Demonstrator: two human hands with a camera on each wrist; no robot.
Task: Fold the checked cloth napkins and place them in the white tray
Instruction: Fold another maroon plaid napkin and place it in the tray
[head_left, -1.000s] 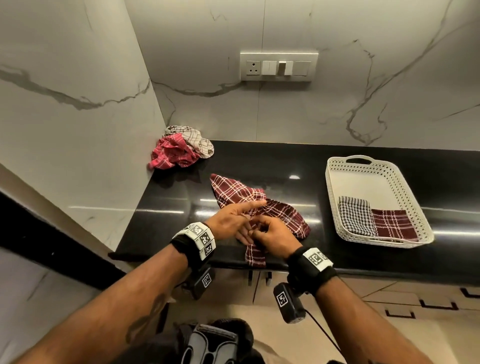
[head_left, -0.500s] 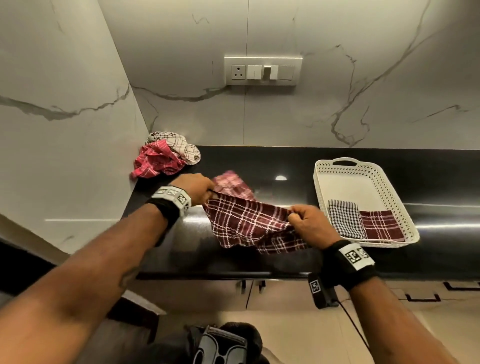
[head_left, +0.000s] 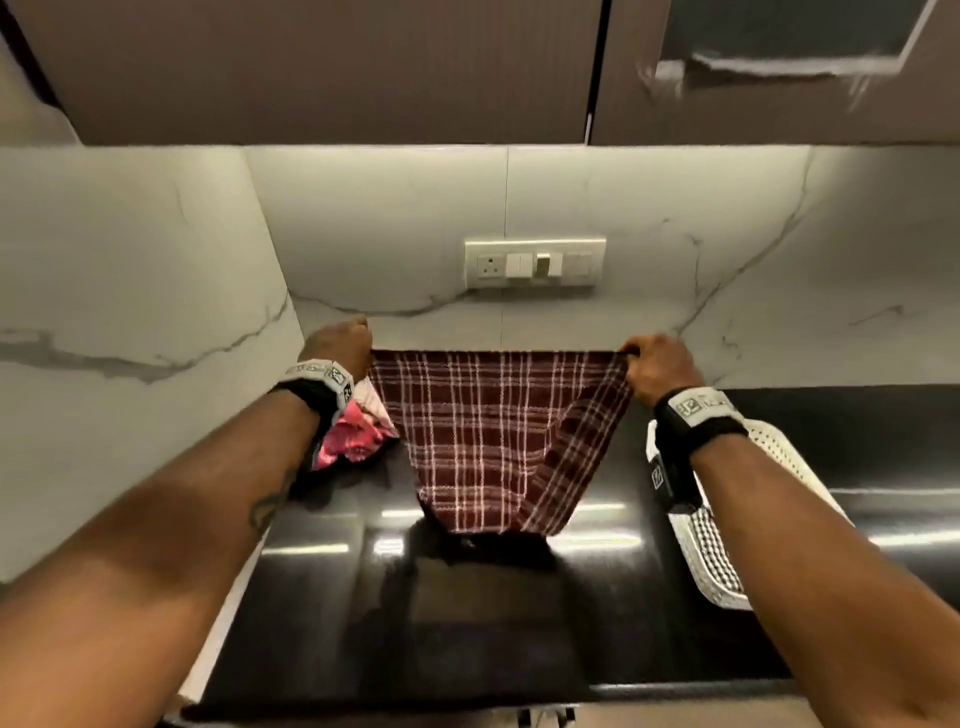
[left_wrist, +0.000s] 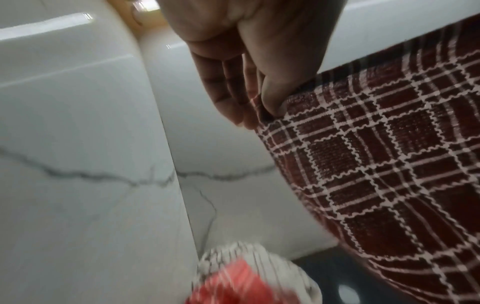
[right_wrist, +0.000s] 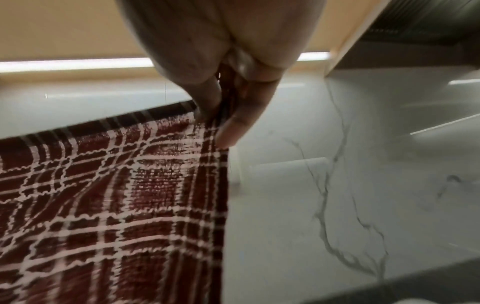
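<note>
Maroon checked napkin (head_left: 483, 441) hangs spread in the middle of the head view, its top edge stretched taut between the person's two raised hands. Its lower end tapers down toward the black counter (head_left: 467, 613), and whether it touches the surface cannot be told. The left hand (head_left: 340, 345) pinches the upper left corner between thumb and fingers; in the left wrist view the thumb (left_wrist: 272, 96) presses the cloth against the fingers behind it. The right hand (head_left: 657, 366) grasps the upper right corner in the same way, thumb and forefinger closed on the bunched edge. At the right of the head view, largely hidden behind the right forearm, sits the white tray (head_left: 774, 447), with a black-and-white checked napkin (head_left: 709, 545) lying in it. At centre left, below the left wrist, a crumpled pink napkin (head_left: 353, 441) rests on the counter in the corner by the marble wall (head_left: 130, 291). A switch plate (head_left: 535, 262) is mounted on the back wall above the cloth.
</note>
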